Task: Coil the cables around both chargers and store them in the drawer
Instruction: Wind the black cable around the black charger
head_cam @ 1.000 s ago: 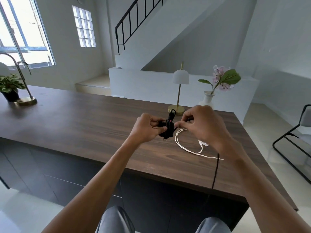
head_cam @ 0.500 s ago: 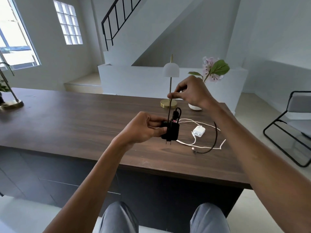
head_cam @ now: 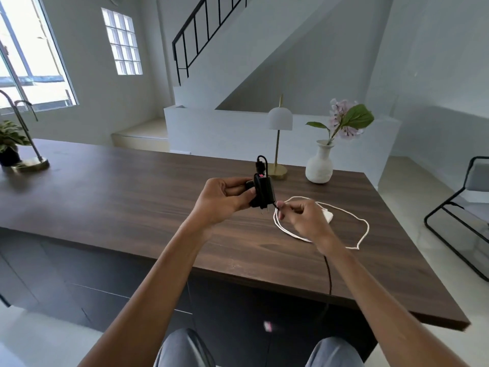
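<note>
My left hand (head_cam: pixel 222 201) grips the black charger (head_cam: pixel 264 190) upright above the dark wooden table (head_cam: pixel 132 197), prongs down, with a few turns of black cable round its body. My right hand (head_cam: pixel 304 215) pinches the black cable (head_cam: pixel 329 274) just below the charger; the loose end runs under my right wrist and hangs over the table's near edge. The white charger (head_cam: pixel 328 215) lies on the table behind my right hand, mostly hidden, with its white cable (head_cam: pixel 363 229) spread in loose loops around it.
A brass lamp (head_cam: pixel 279 144) and a white vase with a flower (head_cam: pixel 319 165) stand at the table's far side. A potted plant (head_cam: pixel 9 144) and a brass stand (head_cam: pixel 29 162) sit far left. Dark drawer fronts (head_cam: pixel 105 287) lie under the table. A black chair (head_cam: pixel 465 215) stands right.
My right hand has come down from above the charger to just below it, carrying the black cable round the body. The loose end now hangs off the table's near edge.
</note>
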{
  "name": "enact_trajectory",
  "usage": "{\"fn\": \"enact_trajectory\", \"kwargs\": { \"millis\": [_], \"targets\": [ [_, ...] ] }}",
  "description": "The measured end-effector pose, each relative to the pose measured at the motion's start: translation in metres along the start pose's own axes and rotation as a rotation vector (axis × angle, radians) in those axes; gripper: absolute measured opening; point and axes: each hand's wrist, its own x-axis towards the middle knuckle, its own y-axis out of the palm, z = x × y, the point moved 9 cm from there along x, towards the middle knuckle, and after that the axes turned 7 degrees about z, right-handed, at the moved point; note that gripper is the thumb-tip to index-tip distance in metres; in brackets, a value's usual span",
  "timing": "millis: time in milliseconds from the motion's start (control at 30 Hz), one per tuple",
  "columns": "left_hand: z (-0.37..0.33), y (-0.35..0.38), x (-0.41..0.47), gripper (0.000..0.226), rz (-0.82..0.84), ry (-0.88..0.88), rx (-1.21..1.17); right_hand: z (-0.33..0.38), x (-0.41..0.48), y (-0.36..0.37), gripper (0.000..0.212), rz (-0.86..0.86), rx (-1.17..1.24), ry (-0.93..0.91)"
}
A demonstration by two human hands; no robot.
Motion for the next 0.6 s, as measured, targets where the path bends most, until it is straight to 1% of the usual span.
{"fn": "enact_trajectory", "kwargs": {
  "millis": [100,200,333,400,467,533,600],
  "targets": [
    [0.008,-0.007,0.002,0.027,-0.099,-0.012,-0.062,0.007,-0.018,0.018,0.046,0.022,-0.014,0.010],
    [0.016,-0.020,0.004,0.026,-0.204,-0.042,-0.116,0.019,-0.034,0.030,0.044,0.042,0.006,-0.021],
    [0.020,-0.024,0.003,0.027,-0.245,-0.052,-0.091,0.027,-0.044,0.031,0.042,0.053,0.053,-0.029],
    [0.021,-0.024,0.002,0.027,-0.268,-0.053,-0.061,0.035,-0.047,0.028,0.041,0.057,0.037,-0.057],
    [0.022,-0.026,0.002,0.029,-0.306,-0.049,0.035,0.044,-0.047,0.023,0.040,0.081,-0.004,-0.086],
    [0.021,-0.027,0.002,0.031,-0.344,-0.031,0.201,0.054,-0.044,0.013,0.039,0.116,-0.067,-0.109],
    [0.016,-0.022,0.001,0.034,-0.338,-0.003,0.385,0.067,-0.041,0.002,0.037,0.155,-0.118,-0.137]
  ]
}}
